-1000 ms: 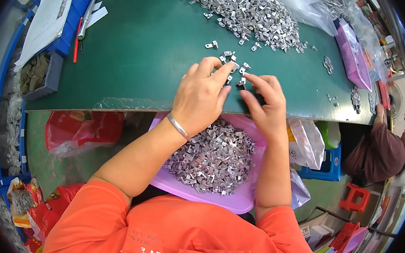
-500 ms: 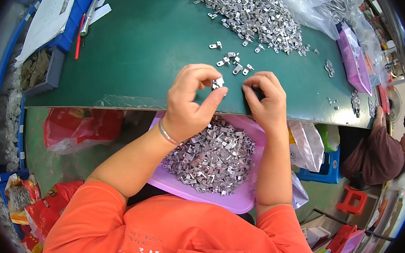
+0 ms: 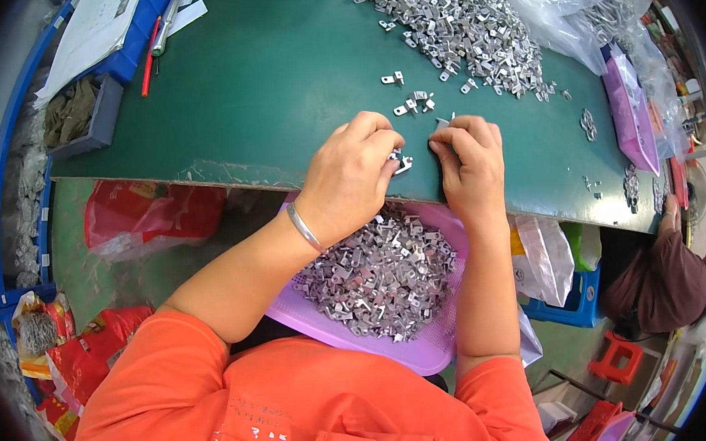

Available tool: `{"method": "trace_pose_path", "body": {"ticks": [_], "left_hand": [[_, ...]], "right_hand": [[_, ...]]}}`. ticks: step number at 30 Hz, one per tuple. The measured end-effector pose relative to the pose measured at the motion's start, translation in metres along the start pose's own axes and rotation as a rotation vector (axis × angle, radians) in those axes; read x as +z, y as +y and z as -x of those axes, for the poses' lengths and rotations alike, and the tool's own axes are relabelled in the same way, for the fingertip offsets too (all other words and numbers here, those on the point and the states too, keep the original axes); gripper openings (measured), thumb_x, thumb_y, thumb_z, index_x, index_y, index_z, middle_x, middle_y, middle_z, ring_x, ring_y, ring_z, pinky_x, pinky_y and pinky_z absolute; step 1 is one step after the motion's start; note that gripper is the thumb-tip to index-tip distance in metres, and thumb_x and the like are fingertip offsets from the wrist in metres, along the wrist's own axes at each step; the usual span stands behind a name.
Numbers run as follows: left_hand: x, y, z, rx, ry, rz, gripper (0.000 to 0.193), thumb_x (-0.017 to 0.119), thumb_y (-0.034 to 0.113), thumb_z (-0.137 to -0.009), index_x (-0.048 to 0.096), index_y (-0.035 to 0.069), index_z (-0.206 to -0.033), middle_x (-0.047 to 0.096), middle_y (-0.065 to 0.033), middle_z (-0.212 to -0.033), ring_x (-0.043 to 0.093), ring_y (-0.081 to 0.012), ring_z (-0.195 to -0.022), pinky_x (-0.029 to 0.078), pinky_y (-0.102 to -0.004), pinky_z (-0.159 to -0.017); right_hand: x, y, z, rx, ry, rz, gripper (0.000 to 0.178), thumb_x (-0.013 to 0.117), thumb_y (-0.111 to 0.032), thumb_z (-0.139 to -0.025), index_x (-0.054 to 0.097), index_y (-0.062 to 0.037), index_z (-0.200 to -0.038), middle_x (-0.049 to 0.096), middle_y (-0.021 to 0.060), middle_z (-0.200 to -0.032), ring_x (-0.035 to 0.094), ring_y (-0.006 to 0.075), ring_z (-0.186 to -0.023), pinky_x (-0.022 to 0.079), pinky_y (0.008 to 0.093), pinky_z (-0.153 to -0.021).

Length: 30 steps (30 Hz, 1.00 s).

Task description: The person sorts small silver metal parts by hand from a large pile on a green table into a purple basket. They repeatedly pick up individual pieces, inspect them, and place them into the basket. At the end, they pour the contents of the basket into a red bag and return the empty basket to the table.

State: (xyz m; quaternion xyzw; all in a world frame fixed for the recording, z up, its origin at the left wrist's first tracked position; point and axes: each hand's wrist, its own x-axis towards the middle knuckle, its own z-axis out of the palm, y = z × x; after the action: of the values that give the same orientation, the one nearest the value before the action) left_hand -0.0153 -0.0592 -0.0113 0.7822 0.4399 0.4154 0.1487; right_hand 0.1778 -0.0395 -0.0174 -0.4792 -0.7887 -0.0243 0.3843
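My left hand, a bangle on its wrist, is closed at the table's front edge. Small silver metal brackets poke out between its thumb and fingers. Just to the right, my right hand pinches another metal bracket at the tabletop, partly hidden by the fingers. A purple plastic basket, heaped with similar metal brackets, rests below both forearms. A few loose brackets lie beyond my hands on the green table.
A large pile of brackets spreads at the far right beside a clear plastic bag. At the far left are a grey bin and a red pen. Another purple basket stands right, near a seated person.
My right hand has taken a loose bracket from the small group on the table. My left hand has turned palm-down and moved slightly right, still holding metal pieces.
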Motion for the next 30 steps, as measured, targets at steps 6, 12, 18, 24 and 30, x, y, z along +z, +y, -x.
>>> {"method": "trace_pose_path", "body": {"ticks": [6,12,18,24,30], "left_hand": [[-0.004,0.003,0.004,-0.237,0.029,0.261,0.014,0.061,-0.007,-0.081,0.06,0.0,-0.093,0.06,-0.009,-0.101,0.064,-0.0168,-0.08,0.053,-0.0281,-0.068],[0.0,-0.005,0.002,-0.21,0.13,0.354,0.014,0.055,-0.01,-0.084,0.06,-0.003,-0.095,0.06,-0.0088,-0.095,0.065,-0.0152,-0.077,0.054,-0.0249,-0.07],[-0.002,-0.007,0.004,-0.116,0.103,0.354,0.015,0.051,-0.014,-0.079,0.06,-0.002,-0.082,0.062,-0.008,-0.084,0.062,-0.0141,-0.071,0.05,-0.0253,-0.063],[-0.003,-0.002,0.006,-0.141,0.179,0.364,0.019,0.051,-0.012,-0.078,0.06,0.0,-0.089,0.06,-0.0076,-0.087,0.057,-0.0132,-0.072,0.047,-0.0249,-0.062],[0.007,-0.005,0.003,0.032,0.085,-0.099,0.027,0.064,-0.002,-0.081,0.062,0.001,-0.108,0.058,-0.0109,-0.102,0.059,-0.0237,-0.088,0.049,-0.0361,-0.077]], "right_hand": [[0.0,-0.013,-0.003,0.189,-0.017,-0.056,0.014,0.074,-0.01,-0.079,0.066,-0.0048,-0.089,0.059,0.0098,-0.089,0.054,0.0296,-0.083,0.045,0.0389,-0.075],[-0.007,-0.009,0.005,0.262,0.029,-0.301,0.014,0.075,-0.002,-0.078,0.065,-0.003,-0.088,0.061,0.0087,-0.089,0.06,0.0208,-0.072,0.047,0.0286,-0.062],[-0.015,0.012,0.014,0.105,0.08,-0.515,0.009,0.069,0.003,-0.08,0.069,0.0001,-0.089,0.065,0.0096,-0.086,0.061,0.0197,-0.078,0.048,0.0293,-0.07],[-0.004,0.005,-0.002,0.232,0.041,-0.133,0.02,0.067,0.002,-0.083,0.067,-0.0031,-0.102,0.062,0.0102,-0.09,0.061,0.0268,-0.078,0.049,0.031,-0.071],[-0.025,0.005,0.015,0.237,-0.208,-0.913,0.015,0.066,0.003,-0.085,0.066,0.0037,-0.1,0.066,0.0086,-0.095,0.061,0.0117,-0.083,0.05,0.0254,-0.071]]}}
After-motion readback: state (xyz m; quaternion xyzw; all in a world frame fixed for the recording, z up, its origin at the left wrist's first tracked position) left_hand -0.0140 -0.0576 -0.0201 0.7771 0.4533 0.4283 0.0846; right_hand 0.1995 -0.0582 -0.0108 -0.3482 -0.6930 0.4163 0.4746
